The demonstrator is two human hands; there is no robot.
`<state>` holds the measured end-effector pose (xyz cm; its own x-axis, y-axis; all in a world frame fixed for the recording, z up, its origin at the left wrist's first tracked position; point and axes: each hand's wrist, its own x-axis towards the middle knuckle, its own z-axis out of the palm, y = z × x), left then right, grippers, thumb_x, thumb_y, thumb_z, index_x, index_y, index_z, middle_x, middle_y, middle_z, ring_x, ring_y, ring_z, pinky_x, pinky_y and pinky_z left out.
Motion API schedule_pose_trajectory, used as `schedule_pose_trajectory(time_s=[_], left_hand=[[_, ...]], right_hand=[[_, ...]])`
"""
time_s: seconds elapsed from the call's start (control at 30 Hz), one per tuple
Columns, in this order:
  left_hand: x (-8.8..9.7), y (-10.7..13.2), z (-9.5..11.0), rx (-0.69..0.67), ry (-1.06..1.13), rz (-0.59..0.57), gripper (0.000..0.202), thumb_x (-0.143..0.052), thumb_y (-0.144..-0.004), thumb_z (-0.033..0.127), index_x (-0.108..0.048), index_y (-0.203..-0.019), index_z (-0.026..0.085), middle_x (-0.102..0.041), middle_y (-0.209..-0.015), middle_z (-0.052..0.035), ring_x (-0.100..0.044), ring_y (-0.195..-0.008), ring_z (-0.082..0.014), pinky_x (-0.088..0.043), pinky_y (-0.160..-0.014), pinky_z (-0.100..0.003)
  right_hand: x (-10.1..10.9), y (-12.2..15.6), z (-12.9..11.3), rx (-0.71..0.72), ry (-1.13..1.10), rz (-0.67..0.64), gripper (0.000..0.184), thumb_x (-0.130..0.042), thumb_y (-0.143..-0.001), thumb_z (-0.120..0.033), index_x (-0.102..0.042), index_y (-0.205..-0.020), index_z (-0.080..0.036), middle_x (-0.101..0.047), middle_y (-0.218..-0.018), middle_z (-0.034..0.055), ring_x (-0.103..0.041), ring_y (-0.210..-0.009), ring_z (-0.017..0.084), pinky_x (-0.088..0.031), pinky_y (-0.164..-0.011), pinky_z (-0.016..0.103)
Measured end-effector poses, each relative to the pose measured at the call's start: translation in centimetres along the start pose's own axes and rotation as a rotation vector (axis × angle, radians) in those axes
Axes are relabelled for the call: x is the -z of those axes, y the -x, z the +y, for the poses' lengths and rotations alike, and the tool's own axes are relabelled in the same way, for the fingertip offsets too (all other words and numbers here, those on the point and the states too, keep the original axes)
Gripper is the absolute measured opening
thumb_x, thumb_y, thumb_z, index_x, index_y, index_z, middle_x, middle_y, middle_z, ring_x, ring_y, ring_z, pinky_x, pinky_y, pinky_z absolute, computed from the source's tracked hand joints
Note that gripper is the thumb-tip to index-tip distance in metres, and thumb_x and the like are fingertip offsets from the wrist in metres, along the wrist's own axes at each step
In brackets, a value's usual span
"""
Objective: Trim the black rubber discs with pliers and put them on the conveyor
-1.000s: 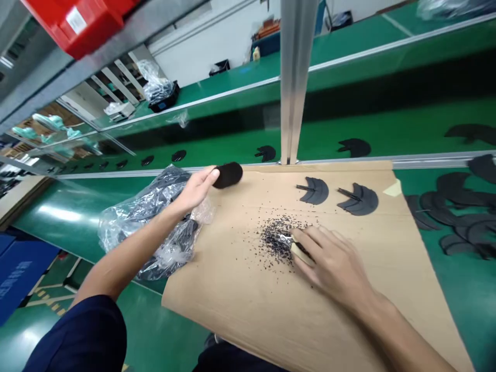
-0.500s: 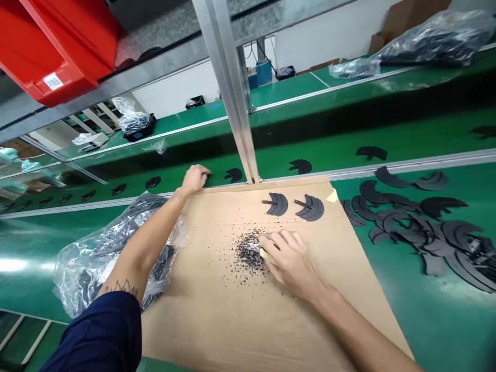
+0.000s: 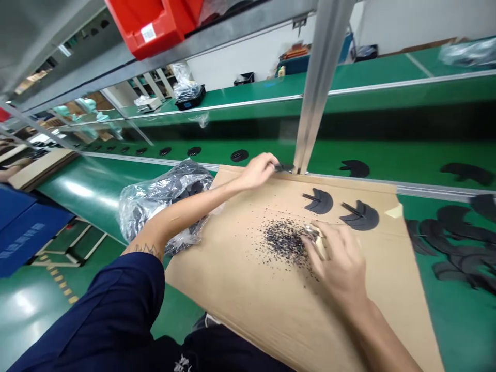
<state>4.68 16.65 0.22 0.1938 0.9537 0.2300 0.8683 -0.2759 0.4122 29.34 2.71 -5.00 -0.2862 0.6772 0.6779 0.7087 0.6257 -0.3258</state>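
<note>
My left hand (image 3: pixel 259 171) reaches to the far edge of the cardboard, its fingers closed on the edge of a dark, flat part (image 3: pixel 285 168) beside the metal post. My right hand (image 3: pixel 343 258) is wrapped around a pair of small nippers (image 3: pixel 313 233) with pale yellow on the handle; their jaws are blurred and mostly covered by my fingers. Just left of the nippers, a heap of tiny black scraps (image 3: pixel 284 240) lies scattered over the cardboard sheet (image 3: pixel 248 294). Two black curved fan-shaped parts with thin stems, a nearer-left one (image 3: pixel 320 201) and a right one (image 3: pixel 361 216), rest beyond my right hand.
A clear plastic bag of dark parts (image 3: pixel 163 201) sits left of the cardboard. More curved black parts (image 3: pixel 457 237) are piled at right. Along the green belt (image 3: pixel 403 155) lie several spaced parts. A metal post (image 3: pixel 318 88) and a red bin (image 3: pixel 155 31) stand ahead.
My view has swung left, so the scene sits further right. My left hand has shifted right along the belt's edge to the part by the post. The right hand still holds the nippers beside the scraps.
</note>
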Motion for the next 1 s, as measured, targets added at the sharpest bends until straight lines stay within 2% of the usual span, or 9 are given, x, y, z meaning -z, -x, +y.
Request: schedule_pose_trajectory(time_s=[0.07, 0.13, 0.27, 0.33, 0.43, 0.5, 0.6, 0.83, 1.0], left_hand=[[-0.1, 4.2, 1.9, -0.181, 0.156, -0.148, 0.013, -0.05, -0.093, 0.013, -0.061, -0.096, 0.018, -0.068, -0.096, -0.0059, -0.065, -0.091, -0.0182, -0.053, -0.085, -0.03], [-0.3, 8.4, 3.6, -0.343, 0.327, -0.271, 0.013, -0.049, -0.094, 0.015, -0.061, -0.095, 0.019, -0.069, -0.096, -0.0064, -0.065, -0.089, -0.0181, -0.054, -0.082, -0.03], [1.1, 13.2, 3.9, -0.384, 0.418, -0.381, 0.018, -0.046, -0.099, 0.019, -0.061, -0.109, 0.021, -0.071, -0.104, -0.008, -0.067, -0.09, -0.0175, -0.054, -0.08, -0.029], [3.4, 13.6, 1.7, -0.301, 0.203, -0.394, 0.021, -0.045, -0.101, 0.024, -0.061, -0.113, 0.02, -0.071, -0.107, -0.0076, -0.068, -0.092, -0.0182, -0.054, -0.081, -0.03], [7.6, 13.2, -3.6, -0.057, -0.451, -0.353, 0.024, -0.043, -0.098, 0.021, -0.066, -0.093, 0.019, -0.07, -0.091, -0.007, -0.066, -0.088, -0.0212, -0.052, -0.08, -0.033], [9.6, 13.1, -6.9, 0.024, -0.585, -0.335, 0.02, -0.047, -0.091, 0.012, -0.066, -0.086, 0.016, -0.068, -0.088, -0.011, -0.066, -0.089, -0.0259, -0.052, -0.08, -0.036], [10.6, 13.4, -10.1, 0.048, -0.658, -0.334, 0.014, -0.057, -0.083, 0.009, -0.067, -0.091, 0.015, -0.069, -0.098, -0.0128, -0.066, -0.096, -0.0281, -0.051, -0.086, -0.037], [11.8, 14.4, -10.4, 0.061, -0.731, -0.215, 0.022, -0.045, -0.092, 0.022, -0.066, -0.091, 0.015, -0.068, -0.09, -0.0144, -0.064, -0.096, -0.0304, -0.05, -0.086, -0.04], [12.5, 10.5, -10.0, 0.165, -0.61, -0.02, 0.032, -0.037, -0.099, 0.032, -0.065, -0.098, 0.016, -0.069, -0.093, -0.0104, -0.064, -0.089, -0.025, -0.05, -0.08, -0.034]], right_hand=[[0.0, -0.2, -0.6, -0.023, -0.1, 0.059, 0.032, -0.064, -0.091, -0.03, -0.061, -0.121, -0.018, -0.06, -0.104, 0.0134, -0.06, -0.091, 0.025, -0.049, -0.076, 0.037], [0.0, -0.2, -1.3, -0.012, -0.208, 0.025, 0.027, -0.064, -0.091, -0.028, -0.062, -0.117, -0.02, -0.061, -0.106, 0.0136, -0.063, -0.09, 0.024, -0.052, -0.076, 0.037], [0.1, 0.0, -2.5, -0.07, -0.428, -0.129, 0.012, -0.058, -0.093, -0.026, -0.063, -0.104, -0.024, -0.067, -0.088, 0.0062, -0.064, -0.074, 0.02, -0.051, -0.068, 0.033], [0.1, 0.1, -2.9, -0.186, -0.481, -0.143, 0.011, -0.061, -0.092, -0.031, -0.063, -0.099, -0.023, -0.067, -0.083, 0.0041, -0.062, -0.069, 0.019, -0.05, -0.065, 0.031], [0.0, 0.1, -2.9, -0.367, -0.534, -0.161, 0.017, -0.064, -0.09, -0.039, -0.063, -0.094, -0.023, -0.063, -0.074, 0.0008, -0.057, -0.062, 0.017, -0.048, -0.062, 0.03], [-0.1, 0.0, -2.7, -0.47, -0.574, -0.171, 0.022, -0.064, -0.088, -0.044, -0.063, -0.091, -0.023, -0.061, -0.073, 0.0, -0.055, -0.062, 0.017, -0.047, -0.061, 0.03], [-0.3, 0.0, -2.6, -0.544, -0.621, -0.174, 0.025, -0.066, -0.086, -0.047, -0.063, -0.09, -0.022, -0.063, -0.077, 0.001, -0.058, -0.068, 0.018, -0.048, -0.065, 0.03], [-0.2, -0.3, -3.0, -0.599, -0.673, -0.182, 0.025, -0.068, -0.083, -0.045, -0.064, -0.089, -0.021, -0.064, -0.076, 0.0012, -0.059, -0.068, 0.018, -0.049, -0.064, 0.031], [-0.1, -0.5, -3.0, -0.602, -0.702, -0.16, 0.023, -0.067, -0.083, -0.044, -0.063, -0.086, -0.022, -0.064, -0.076, 0.0014, -0.058, -0.068, 0.018, -0.049, -0.064, 0.031]])
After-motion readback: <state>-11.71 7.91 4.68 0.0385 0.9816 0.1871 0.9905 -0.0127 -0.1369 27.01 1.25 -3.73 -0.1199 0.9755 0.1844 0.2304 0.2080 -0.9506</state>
